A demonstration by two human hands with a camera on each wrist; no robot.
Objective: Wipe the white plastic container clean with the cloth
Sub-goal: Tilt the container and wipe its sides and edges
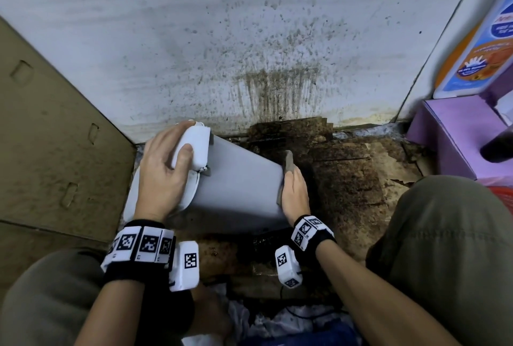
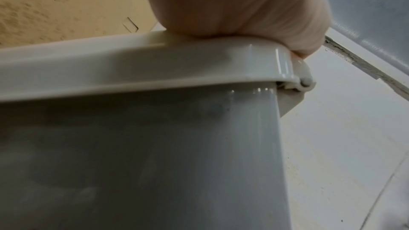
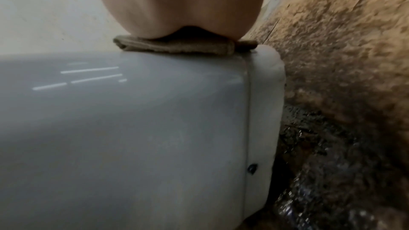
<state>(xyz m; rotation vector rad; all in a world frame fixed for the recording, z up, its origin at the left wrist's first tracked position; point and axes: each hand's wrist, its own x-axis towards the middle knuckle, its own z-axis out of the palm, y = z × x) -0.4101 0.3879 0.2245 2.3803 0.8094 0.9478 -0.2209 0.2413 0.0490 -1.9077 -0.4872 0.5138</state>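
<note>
Head view is showing the container (image 1: pixel 236 187) lying on its side on the floor, between the person's knees and close to the stained wall (image 1: pixel 249 40). Its lidded end is pointing left toward a cardboard sheet (image 1: pixel 55 137), and its base end is pointing right over dirty, torn cardboard (image 1: pixel 352 179).

The left hand (image 1: pixel 161 170) is gripping the lid end: the thumb is lying over the white latch (image 1: pixel 194 145) and the fingers are curling round its far side, so the hand is clamped on the container. In the left wrist view the palm (image 2: pixel 232 6) is pressing on the lid rim (image 2: pixel 132 69), with the container's grey side (image 2: pixel 143 155) below it.

The right hand (image 1: pixel 295 193) is lying along the container's base edge and pressing the cloth (image 1: pixel 288 162) against it. The cloth's brown end is sticking out beyond the fingertips. In the right wrist view the heel of the hand (image 3: pixel 177 6) is sitting on the folded cloth (image 3: pixel 175 46), which is resting on the container's upper edge (image 3: pixel 132 111). The fingers are hidden there; in the head view they are lying close together, but I cannot tell whether they are curled around the cloth.

A purple box (image 1: pixel 449 134) is standing at the right, well apart from the container.
</note>
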